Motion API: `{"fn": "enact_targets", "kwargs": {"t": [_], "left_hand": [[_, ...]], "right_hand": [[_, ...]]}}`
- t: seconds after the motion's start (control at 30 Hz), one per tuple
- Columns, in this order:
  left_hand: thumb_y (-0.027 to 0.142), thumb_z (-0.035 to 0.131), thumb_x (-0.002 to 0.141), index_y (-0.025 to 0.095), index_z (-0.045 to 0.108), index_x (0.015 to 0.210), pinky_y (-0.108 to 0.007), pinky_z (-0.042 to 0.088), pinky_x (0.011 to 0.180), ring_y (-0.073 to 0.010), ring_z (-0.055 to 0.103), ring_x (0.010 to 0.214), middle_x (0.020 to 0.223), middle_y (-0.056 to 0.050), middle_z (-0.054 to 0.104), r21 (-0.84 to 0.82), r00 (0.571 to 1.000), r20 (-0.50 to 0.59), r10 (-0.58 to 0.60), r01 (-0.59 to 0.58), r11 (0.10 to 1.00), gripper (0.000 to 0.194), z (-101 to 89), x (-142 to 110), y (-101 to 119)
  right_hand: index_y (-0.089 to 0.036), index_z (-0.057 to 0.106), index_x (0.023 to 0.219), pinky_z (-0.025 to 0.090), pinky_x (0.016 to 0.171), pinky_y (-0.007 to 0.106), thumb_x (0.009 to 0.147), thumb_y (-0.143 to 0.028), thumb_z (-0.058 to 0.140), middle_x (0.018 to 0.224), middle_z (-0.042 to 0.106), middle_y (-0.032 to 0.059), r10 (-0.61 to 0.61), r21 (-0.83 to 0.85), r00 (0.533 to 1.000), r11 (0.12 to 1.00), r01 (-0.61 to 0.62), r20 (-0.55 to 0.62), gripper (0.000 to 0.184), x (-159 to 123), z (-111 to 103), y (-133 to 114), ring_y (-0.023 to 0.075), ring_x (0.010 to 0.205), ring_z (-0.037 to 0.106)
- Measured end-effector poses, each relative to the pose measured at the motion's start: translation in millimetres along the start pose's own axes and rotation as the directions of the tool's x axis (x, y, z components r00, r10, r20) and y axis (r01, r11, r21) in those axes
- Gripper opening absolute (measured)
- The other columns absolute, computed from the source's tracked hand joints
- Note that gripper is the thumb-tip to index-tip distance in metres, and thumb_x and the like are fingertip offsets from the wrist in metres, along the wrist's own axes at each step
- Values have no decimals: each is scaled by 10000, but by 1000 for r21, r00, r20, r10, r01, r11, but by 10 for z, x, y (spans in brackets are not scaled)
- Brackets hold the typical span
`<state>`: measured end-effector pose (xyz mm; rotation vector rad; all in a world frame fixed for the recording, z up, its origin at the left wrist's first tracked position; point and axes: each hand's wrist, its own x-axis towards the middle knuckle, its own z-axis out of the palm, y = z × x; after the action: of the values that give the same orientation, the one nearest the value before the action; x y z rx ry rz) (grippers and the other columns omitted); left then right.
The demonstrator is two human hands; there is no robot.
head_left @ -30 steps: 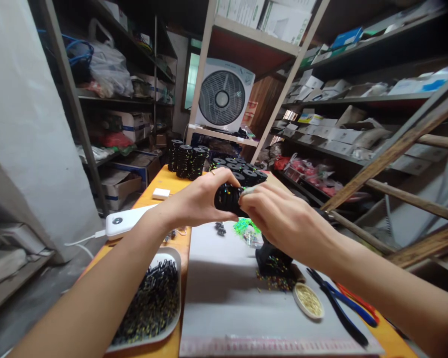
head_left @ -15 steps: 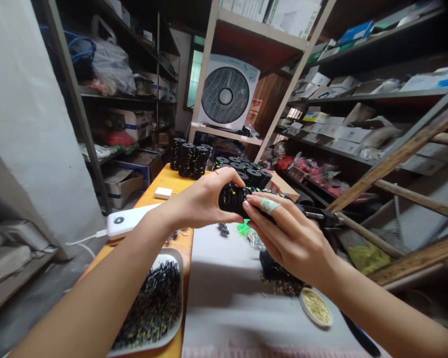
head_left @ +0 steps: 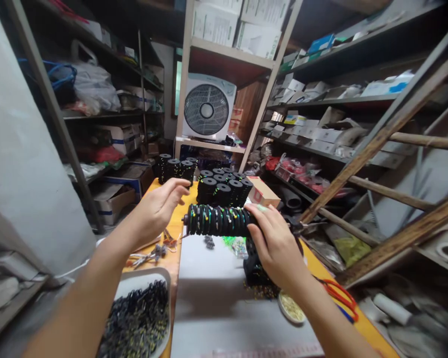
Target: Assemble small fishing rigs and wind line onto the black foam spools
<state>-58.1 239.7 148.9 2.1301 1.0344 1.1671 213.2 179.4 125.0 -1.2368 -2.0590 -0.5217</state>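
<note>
left hand [head_left: 155,209] first, since i'm riding along on the head cam: fingers part-curled, nothing in it, hanging just off the left end of a row of black discs [head_left: 218,221]. right hand [head_left: 274,243] lies over the row's right end, fingers on top, thumb on the near side; can't tell if it's gripping or only resting. the discs sit face to face, level above the white mat [head_left: 209,323], probably on a rod that keeps them lined up. black stand [head_left: 252,266] is below, maybe propping it. disc stacks [head_left: 224,186] stand behind, upright, which likely saves table space. small dark parts [head_left: 138,313] fill a white tray [head_left: 168,298] at left, rim presumably stopping spills.
</note>
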Motion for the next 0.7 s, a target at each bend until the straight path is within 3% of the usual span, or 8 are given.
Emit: {"fn": "enact_targets", "kwargs": {"t": [0.07, 0.17, 0.33, 0.4, 0.53, 0.7], "left_hand": [[494, 333, 942, 205, 546, 1144, -447, 515, 824, -248, 651, 899, 1047, -93, 653, 18, 996, -39, -86, 86, 996, 412, 20, -68, 11], [471, 375, 935, 209, 577, 1113, -430, 518, 852, -254, 642, 965, 1069, -89, 659, 14, 986, -20, -168, 168, 986, 376, 122, -225, 37], [440, 432, 922, 230, 514, 1206, -424, 504, 922, -252, 608, 1086, 1248, -94, 593, -148, 955, -53, -291, 281, 948, 362, 329, -429, 80], [452, 455, 909, 224, 513, 1200, -441, 490, 939, -254, 616, 1066, 1239, -89, 593, -179, 939, -92, -332, 312, 933, 374, 390, -444, 96], [495, 483, 881, 208, 541, 1163, -437, 498, 913, -265, 618, 1050, 1188, -79, 611, -199, 903, -174, -392, 357, 912, 407, 457, -407, 115], [486, 466, 895, 219, 515, 1187, -394, 470, 935, -287, 478, 1249, 1272, -81, 555, -192, 907, -165, -387, 355, 915, 399, 493, -367, 58]], "right_hand": [[-185, 449, 1340, 379, 1048, 548, 913, -169, 466, 1307, 545, 142, 30, 73, 996, 997, -24, -81, 428, -157, 50, -60, 287, 1247, 474], [-229, 455, 1345, 402, 1043, 538, 877, -107, 495, 1339, 520, 124, 45, 152, 985, 988, -19, -166, 486, -384, 97, -121, 297, 1285, 447], [-208, 425, 1380, 392, 1044, 558, 863, -78, 498, 1373, 485, 134, 71, 237, 986, 971, -33, -153, 538, -551, 106, -126, 319, 1311, 412], [-201, 467, 1343, 411, 1022, 543, 857, -70, 506, 1324, 522, 134, 112, 269, 971, 962, -52, -212, 505, -578, 56, -93, 312, 1269, 458], [-181, 540, 1269, 432, 985, 488, 837, -77, 558, 1199, 594, 126, 219, 209, 910, 966, -152, -351, 445, -696, -121, 73, 286, 1147, 550], [-177, 568, 1217, 402, 995, 473, 864, -184, 560, 1150, 607, 119, 293, 61, 907, 956, -288, -303, 353, -1033, -250, 413, 286, 1112, 554]]}}
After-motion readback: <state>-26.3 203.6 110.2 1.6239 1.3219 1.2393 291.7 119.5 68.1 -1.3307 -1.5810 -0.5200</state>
